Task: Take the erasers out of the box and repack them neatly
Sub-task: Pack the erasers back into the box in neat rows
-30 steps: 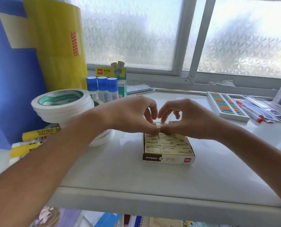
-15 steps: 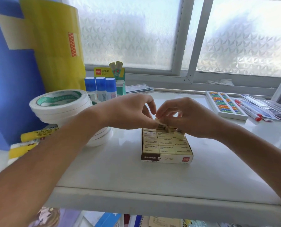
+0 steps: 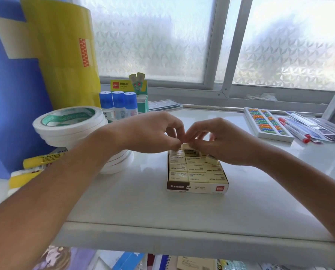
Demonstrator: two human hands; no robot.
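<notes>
Now we see the box (image 3: 197,187) of erasers (image 3: 196,169) mid-counter (image 3: 182,207), bare surface toward the near edge, tape rolls (image 3: 69,123) just left (an abacus (image 3: 266,123) well apart on the right). Our left hand (image 3: 149,131) and right hand (image 3: 223,141) meet over the back row, fingers curled, together pinching a raised eraser (image 3: 186,146).

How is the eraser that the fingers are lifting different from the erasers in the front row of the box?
The lifted eraser sits tilted and raised above its neighbours; the front-row erasers lie flat and level in the box. The left hand and right hand pinch the lifted eraser; nothing touches the front-row erasers. Both are cream-coloured blocks with dark print.
</notes>
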